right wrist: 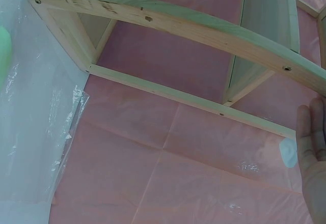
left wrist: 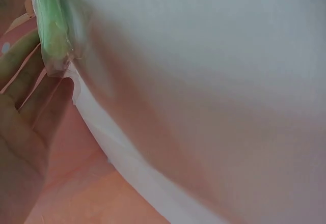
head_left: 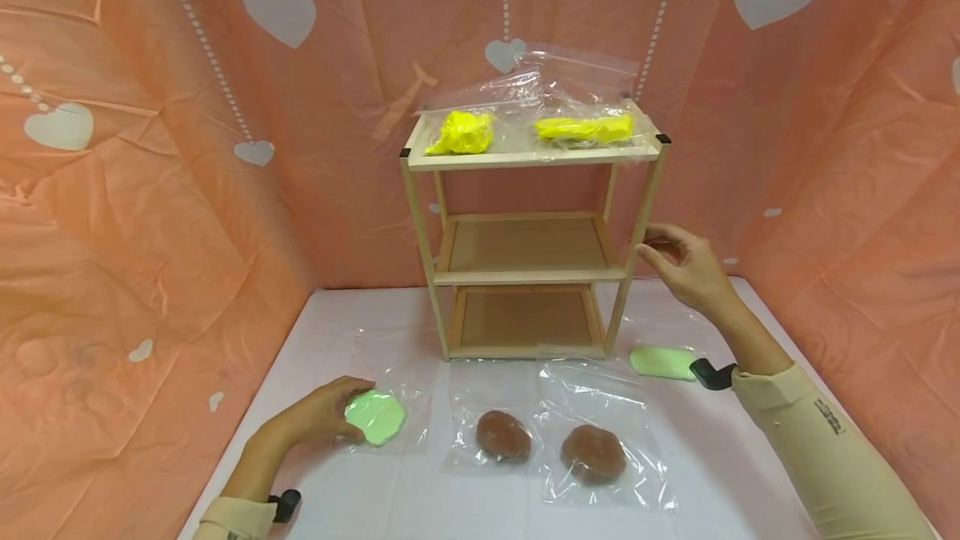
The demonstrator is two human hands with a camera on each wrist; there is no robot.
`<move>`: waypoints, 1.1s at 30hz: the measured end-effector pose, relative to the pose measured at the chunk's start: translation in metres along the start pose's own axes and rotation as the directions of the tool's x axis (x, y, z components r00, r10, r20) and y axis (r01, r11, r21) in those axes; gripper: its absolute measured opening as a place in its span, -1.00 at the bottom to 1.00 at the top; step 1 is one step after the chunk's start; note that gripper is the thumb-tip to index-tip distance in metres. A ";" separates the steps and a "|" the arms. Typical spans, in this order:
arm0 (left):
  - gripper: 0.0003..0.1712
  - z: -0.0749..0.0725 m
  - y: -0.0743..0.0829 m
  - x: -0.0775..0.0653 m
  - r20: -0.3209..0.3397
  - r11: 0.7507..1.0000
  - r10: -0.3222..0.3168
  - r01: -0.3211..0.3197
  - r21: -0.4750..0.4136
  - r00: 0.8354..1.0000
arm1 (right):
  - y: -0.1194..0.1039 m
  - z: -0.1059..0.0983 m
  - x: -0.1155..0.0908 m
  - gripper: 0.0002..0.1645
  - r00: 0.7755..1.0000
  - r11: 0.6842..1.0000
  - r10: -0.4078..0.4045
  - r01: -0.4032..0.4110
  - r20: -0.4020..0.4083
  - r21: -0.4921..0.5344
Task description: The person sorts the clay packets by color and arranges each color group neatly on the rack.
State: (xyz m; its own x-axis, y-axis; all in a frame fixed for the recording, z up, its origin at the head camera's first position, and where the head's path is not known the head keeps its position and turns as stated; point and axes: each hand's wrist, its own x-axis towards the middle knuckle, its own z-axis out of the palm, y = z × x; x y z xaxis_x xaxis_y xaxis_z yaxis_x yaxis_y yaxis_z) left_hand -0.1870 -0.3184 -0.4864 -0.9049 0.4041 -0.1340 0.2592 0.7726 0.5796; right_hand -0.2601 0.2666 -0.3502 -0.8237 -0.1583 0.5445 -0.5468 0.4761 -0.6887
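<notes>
My left hand (head_left: 322,413) grips a flat lump of light green clay (head_left: 378,417) in a clear plastic bag, its fingers and thumb at the lump's left edge. In the left wrist view, the bagged green clay (left wrist: 52,23) stands on edge between thumb and fingers (left wrist: 23,56). My right hand (head_left: 686,265) is at the right front post of a three-tier wooden rack (head_left: 528,277), thumb and fingertips on the post at middle-shelf height. In the right wrist view, only part of this hand (right wrist: 315,147) appears, beside the rack's side frame (right wrist: 168,28).
Two bagged brown clay lumps, left (head_left: 504,436) and right (head_left: 594,453), lie before the rack. Another bagged green piece (head_left: 663,362) lies right of it, under my right forearm. Two bagged yellow lumps (head_left: 465,133) (head_left: 585,128) rest on the top shelf. Orange cloth (head_left: 337,148) surrounds the white table (head_left: 420,507).
</notes>
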 end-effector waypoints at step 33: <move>-0.16 0.004 -0.001 0.000 -0.065 0.983 0.099 -0.087 0.164 0.993 | 0.001 0.000 0.000 -0.62 1.000 1.000 -0.001 0.001 -0.001 0.016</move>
State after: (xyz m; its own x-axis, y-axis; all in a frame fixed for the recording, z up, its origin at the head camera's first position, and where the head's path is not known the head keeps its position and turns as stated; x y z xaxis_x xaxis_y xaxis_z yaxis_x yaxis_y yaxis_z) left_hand -0.1854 -0.3169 -0.4903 -0.8949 0.4457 -0.0233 0.3890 0.8044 0.4491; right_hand -0.2608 0.2670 -0.3510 -0.8228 -0.1583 0.5458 -0.5503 0.4618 -0.6957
